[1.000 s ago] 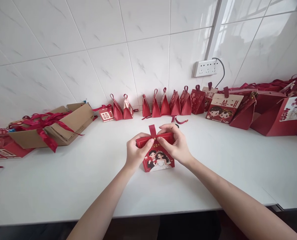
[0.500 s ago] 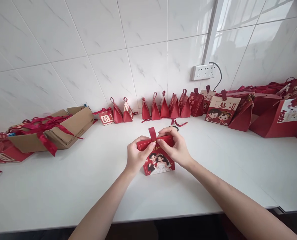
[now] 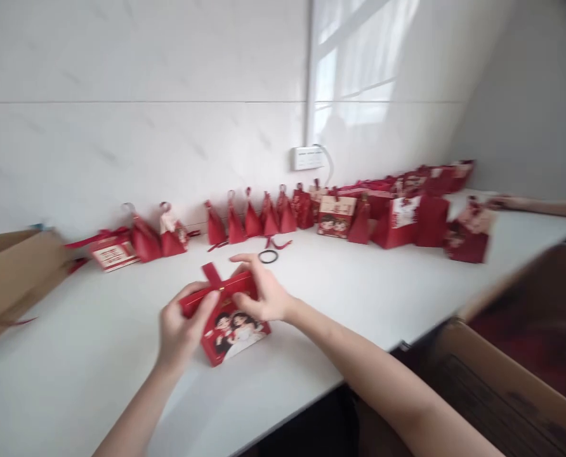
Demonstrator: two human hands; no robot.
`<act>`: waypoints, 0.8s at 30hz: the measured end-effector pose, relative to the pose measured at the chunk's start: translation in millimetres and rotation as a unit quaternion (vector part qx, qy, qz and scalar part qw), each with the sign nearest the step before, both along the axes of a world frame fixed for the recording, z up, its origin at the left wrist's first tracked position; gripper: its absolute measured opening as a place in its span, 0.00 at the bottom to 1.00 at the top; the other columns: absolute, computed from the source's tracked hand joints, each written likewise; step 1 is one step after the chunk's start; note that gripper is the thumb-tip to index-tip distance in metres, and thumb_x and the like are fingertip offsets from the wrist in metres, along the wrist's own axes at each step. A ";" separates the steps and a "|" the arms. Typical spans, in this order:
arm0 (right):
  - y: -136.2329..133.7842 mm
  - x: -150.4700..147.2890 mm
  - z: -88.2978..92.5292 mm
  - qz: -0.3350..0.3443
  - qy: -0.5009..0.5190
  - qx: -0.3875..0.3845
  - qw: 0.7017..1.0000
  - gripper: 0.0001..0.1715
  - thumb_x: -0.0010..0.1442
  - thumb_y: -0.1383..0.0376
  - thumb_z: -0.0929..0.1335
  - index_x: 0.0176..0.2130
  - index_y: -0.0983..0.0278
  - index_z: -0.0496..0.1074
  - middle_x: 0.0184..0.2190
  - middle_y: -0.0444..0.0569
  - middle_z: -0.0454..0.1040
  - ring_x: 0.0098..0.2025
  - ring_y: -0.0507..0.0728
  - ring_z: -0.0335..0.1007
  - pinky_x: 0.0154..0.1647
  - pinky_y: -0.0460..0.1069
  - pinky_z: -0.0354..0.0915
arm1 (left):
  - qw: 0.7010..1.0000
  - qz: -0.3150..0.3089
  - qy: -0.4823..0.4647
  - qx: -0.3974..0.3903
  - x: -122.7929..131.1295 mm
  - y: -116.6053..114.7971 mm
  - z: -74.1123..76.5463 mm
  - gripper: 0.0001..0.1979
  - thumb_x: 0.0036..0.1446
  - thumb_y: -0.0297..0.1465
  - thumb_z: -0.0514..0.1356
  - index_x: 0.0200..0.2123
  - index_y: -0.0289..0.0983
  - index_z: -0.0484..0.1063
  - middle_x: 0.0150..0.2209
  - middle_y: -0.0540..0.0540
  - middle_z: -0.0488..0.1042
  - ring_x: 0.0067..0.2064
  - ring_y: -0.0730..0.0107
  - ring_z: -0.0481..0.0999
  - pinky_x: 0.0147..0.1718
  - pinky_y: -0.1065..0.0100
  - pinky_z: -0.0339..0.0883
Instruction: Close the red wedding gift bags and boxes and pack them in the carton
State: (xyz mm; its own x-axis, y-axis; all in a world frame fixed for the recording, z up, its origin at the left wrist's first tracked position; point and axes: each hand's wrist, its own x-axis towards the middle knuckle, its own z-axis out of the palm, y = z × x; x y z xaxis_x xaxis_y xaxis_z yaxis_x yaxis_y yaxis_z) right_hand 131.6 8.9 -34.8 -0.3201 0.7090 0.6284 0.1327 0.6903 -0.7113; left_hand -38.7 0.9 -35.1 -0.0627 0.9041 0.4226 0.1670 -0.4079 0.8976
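Observation:
A small red gift box (image 3: 233, 330) with a cartoon bride and groom printed on its front stands on the white counter (image 3: 97, 355). My left hand (image 3: 181, 330) grips its top left edge, fingers closed on it. My right hand (image 3: 261, 295) holds the top right edge beside the red ribbon tab (image 3: 211, 274). The picture is smeared by motion.
A row of folded red boxes (image 3: 259, 219) lines the tiled wall, with bigger red bags (image 3: 407, 219) to the right. A black ring (image 3: 268, 256) lies behind the box. Cardboard boxes sit at the left (image 3: 11, 273) and lower right (image 3: 516, 368). Another person's hand (image 3: 506, 203) rests far right.
The view has swung to the right, so the box and both hands now sit left of centre. Both hands still hold the top of the box. A cardboard box at the lower right came into view.

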 end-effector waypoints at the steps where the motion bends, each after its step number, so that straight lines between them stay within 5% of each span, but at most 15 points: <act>1: 2.7 2.5 0.7 0.001 -0.016 -0.004 1.000 0.34 0.51 0.68 0.64 0.55 0.60 0.49 0.32 0.43 0.69 0.29 0.53 0.67 0.32 0.49 0.67 | 0.999 -0.013 -0.031 -0.010 -3.6 4.9 -3.4 0.16 0.44 0.43 0.65 0.31 0.38 0.73 0.27 0.50 0.75 0.30 0.68 0.73 0.26 0.73 0.68; 4: 7.3 14.0 2.5 -0.022 -0.058 -0.028 0.998 0.37 0.52 0.66 0.65 0.58 0.61 0.47 0.25 0.39 0.66 0.25 0.53 0.65 0.32 0.50 0.67 | 0.992 -0.071 -0.078 -0.066 -10.5 20.4 -15.0 0.19 0.40 0.47 0.65 0.32 0.39 0.74 0.29 0.50 0.76 0.34 0.59 0.74 0.27 0.66 0.70; 7: 0.2 27.3 -0.6 -0.049 -0.091 -0.051 0.993 0.36 0.51 0.66 0.67 0.56 0.61 0.51 0.28 0.41 0.69 0.30 0.55 0.68 0.38 0.52 0.67 | 0.987 -0.057 -0.108 -0.106 -8.1 27.5 -23.1 0.20 0.36 0.50 0.64 0.25 0.40 0.73 0.24 0.48 0.76 0.35 0.51 0.75 0.27 0.59 0.72; 11: -28.3 43.4 -11.6 -0.087 -0.050 -0.117 0.988 0.16 0.53 0.63 0.67 0.43 0.63 0.65 0.40 0.49 0.73 0.41 0.56 0.70 0.41 0.52 0.68 | 0.982 -0.125 -0.127 -0.060 3.2 26.7 -21.2 0.30 0.35 0.61 0.56 0.22 0.38 0.72 0.26 0.42 0.77 0.37 0.47 0.76 0.34 0.54 0.72; 15: -71.4 67.3 -13.2 -0.206 0.065 -0.173 0.961 0.14 0.54 0.59 0.68 0.39 0.64 0.68 0.38 0.50 0.74 0.41 0.55 0.70 0.35 0.49 0.69 | 0.992 -0.117 -0.042 -0.020 3.2 30.5 -19.7 0.32 0.45 0.59 0.50 0.28 0.35 0.73 0.33 0.39 0.78 0.41 0.52 0.76 0.39 0.57 0.70; 19: -118.5 98.7 -6.6 -0.244 0.266 -0.250 0.899 0.16 0.53 0.54 0.68 0.36 0.63 0.68 0.35 0.48 0.75 0.35 0.55 0.73 0.28 0.47 0.69 | 0.995 -0.074 0.054 -0.025 -2.3 32.5 -25.6 0.24 0.54 0.48 0.49 0.28 0.34 0.74 0.32 0.41 0.77 0.38 0.57 0.76 0.39 0.61 0.70; 24: -168.2 131.2 -5.7 -0.214 0.483 -0.335 0.780 0.15 0.57 0.54 0.65 0.36 0.63 0.70 0.32 0.50 0.77 0.33 0.57 0.75 0.30 0.51 0.72 | 0.973 -0.094 0.201 -0.059 6.3 27.3 -27.5 0.21 0.50 0.50 0.52 0.25 0.40 0.74 0.29 0.48 0.77 0.35 0.58 0.75 0.37 0.62 0.69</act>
State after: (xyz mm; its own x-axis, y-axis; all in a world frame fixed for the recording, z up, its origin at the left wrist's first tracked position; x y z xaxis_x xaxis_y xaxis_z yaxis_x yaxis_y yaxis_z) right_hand 262.7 -159.3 -40.4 0.4297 0.8938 -0.1281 -0.5721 0.1598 -0.8045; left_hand -32.4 28.2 -62.6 0.2574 0.9277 0.2705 0.4476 -0.3626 0.8174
